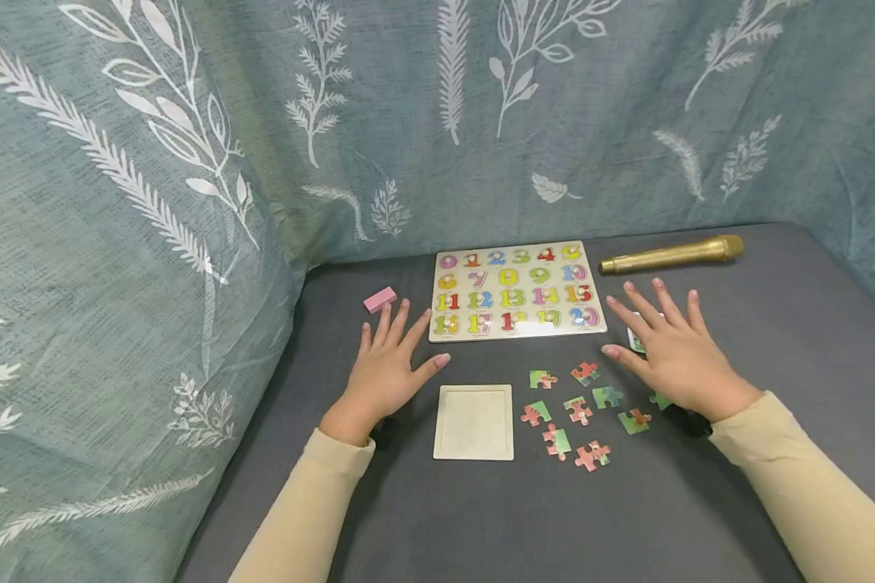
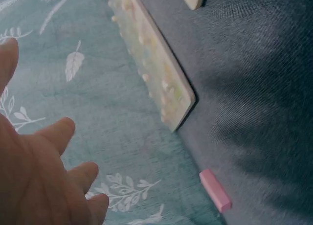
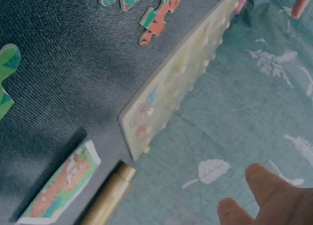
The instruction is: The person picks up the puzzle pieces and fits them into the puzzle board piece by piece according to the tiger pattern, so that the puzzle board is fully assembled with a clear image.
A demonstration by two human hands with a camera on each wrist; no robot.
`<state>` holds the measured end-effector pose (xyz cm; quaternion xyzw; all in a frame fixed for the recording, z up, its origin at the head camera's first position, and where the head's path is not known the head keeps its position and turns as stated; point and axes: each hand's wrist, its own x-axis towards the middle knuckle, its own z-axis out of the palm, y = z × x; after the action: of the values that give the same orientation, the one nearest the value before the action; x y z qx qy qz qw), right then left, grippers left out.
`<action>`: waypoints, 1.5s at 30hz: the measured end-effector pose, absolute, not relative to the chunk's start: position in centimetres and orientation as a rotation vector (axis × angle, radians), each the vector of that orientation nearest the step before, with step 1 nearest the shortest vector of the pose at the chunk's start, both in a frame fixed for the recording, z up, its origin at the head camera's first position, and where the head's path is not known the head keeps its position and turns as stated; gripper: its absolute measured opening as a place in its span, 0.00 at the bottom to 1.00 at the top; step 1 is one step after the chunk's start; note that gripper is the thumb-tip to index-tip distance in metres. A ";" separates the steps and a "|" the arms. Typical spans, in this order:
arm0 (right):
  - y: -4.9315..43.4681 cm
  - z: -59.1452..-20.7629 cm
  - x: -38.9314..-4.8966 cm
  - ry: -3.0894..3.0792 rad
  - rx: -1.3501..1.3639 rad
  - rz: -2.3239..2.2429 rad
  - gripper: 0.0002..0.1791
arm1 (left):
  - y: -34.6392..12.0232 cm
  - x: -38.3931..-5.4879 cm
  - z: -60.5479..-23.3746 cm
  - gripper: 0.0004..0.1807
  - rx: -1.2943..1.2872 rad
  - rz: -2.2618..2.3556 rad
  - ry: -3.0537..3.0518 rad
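Observation:
Fingers spread, my left hand is held palm down left of a square wooden puzzle tray and holds nothing. A pink block lies just beyond its fingertips. My right hand, likewise spread and holding nothing, partly covers a small picture card and a green puzzle piece. The card shows more fully in the right wrist view. Several loose red-and-green jigsaw pieces are scattered between the tray and the right hand. Both wrist views show the fingers apart from the objects.
A wooden number puzzle board with knobbed pieces lies at the back middle. To its right is a gold microphone. A dark grey cloth covers the table, and a leaf-patterned curtain hangs behind and at the left.

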<state>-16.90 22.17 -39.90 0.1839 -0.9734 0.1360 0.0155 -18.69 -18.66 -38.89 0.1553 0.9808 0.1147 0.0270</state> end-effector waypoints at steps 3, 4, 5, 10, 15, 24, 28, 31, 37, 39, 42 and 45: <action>22.3 -40.3 -17.0 -3.031 0.566 0.431 0.44 | -18.7 -18.8 -39.1 0.47 0.482 0.380 3.036; 22.3 -40.4 -17.1 -3.032 0.564 0.432 0.44 | -18.7 -18.8 -39.2 0.47 0.488 0.393 3.041; 22.3 -40.5 -17.1 -3.030 0.561 0.436 0.43 | -18.7 -18.9 -39.2 0.46 0.488 0.407 3.046; 21.9 -40.8 -17.4 -2.997 0.553 0.455 0.40 | -18.6 -19.1 -39.6 0.45 0.511 0.475 3.066; 20.2 -41.2 -17.5 -2.841 0.601 0.518 0.22 | -18.2 -19.4 -41.1 0.27 0.478 0.715 2.994; 14.2 -42.4 -19.2 -2.884 0.883 0.556 0.10 | -18.5 -19.8 -44.2 0.06 0.392 0.920 2.663; 13.0 -42.5 -19.7 -3.012 0.877 0.506 0.15 | -18.5 -19.9 -44.7 0.06 0.429 0.941 2.662; 12.6 -42.7 -20.1 -3.031 0.870 0.520 0.15 | -18.6 -19.9 -44.9 0.05 0.428 0.933 2.690; 12.1 -43.0 -20.4 -3.028 0.869 0.694 0.12 | -18.9 -19.6 -44.9 0.05 0.416 0.880 2.755; 11.8 -42.8 -20.5 -3.019 0.875 0.820 0.12 | -19.0 -19.5 -44.9 0.04 0.404 0.876 2.770; 11.1 -42.4 -20.2 -2.960 0.910 1.055 0.09 | -19.0 -19.5 -45.0 0.04 0.392 0.887 2.792; 9.8 -42.0 -19.2 -2.867 1.008 1.220 0.06 | -18.8 -19.6 -45.3 0.04 0.390 0.887 2.798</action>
<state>-19.20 9.79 -42.03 0.3071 -0.8735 0.3718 -0.0667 -19.60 -18.77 -45.27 0.1311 0.9411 0.2983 0.0901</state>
